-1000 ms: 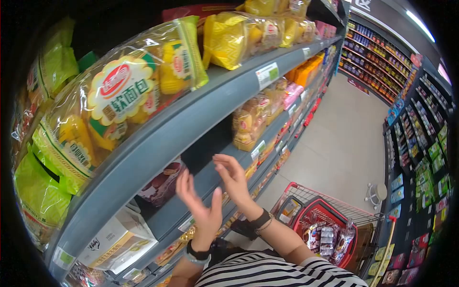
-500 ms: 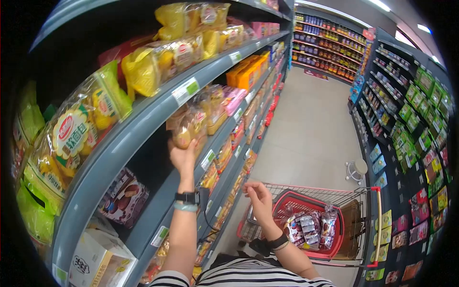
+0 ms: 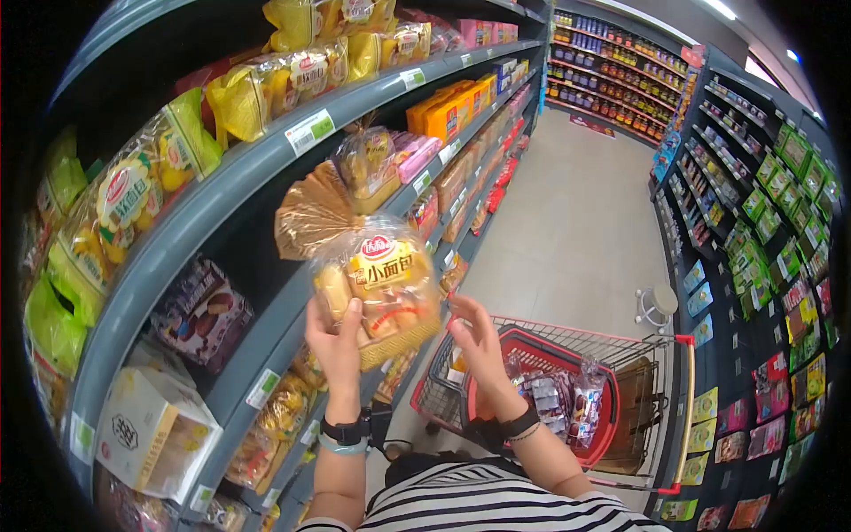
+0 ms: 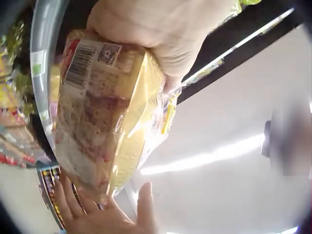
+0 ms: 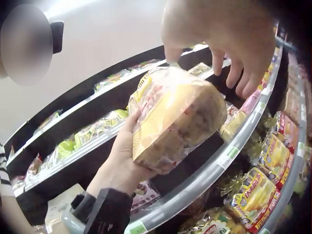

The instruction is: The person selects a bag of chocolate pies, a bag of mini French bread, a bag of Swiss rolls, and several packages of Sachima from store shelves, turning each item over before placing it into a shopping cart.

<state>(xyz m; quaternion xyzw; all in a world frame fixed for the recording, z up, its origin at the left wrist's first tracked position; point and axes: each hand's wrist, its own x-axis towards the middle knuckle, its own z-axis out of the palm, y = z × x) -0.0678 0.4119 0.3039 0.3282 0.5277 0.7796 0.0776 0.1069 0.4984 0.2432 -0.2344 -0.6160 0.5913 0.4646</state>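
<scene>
My left hand (image 3: 335, 348) grips a clear bag of small bread rolls (image 3: 383, 275) by its lower left side, the thumb lying on the front. The bag has a gathered brown-gold top and a gold base, and stands in front of the shelf, tilted. In the left wrist view its underside (image 4: 92, 117) shows a barcode label. My right hand (image 3: 483, 350) is at the bag's right side with loosely bent fingers, holding nothing. From the right wrist, that hand (image 5: 219, 44) hovers beside the bag, fingers spread a little.
A shopping cart (image 3: 678, 417) holding a red basket (image 3: 612, 390) with packaged snacks stands to the right. Shelves on the left carry yellow bread bags (image 3: 124, 208), a white box (image 3: 160, 430) and a purple package (image 3: 202, 310). A round stool (image 3: 657, 303) stands in the aisle.
Both hands were raised before the shelf; the left then reached in and took hold of the bread bag. It has drawn the bag out towards me, and the right hand has come up beside it.
</scene>
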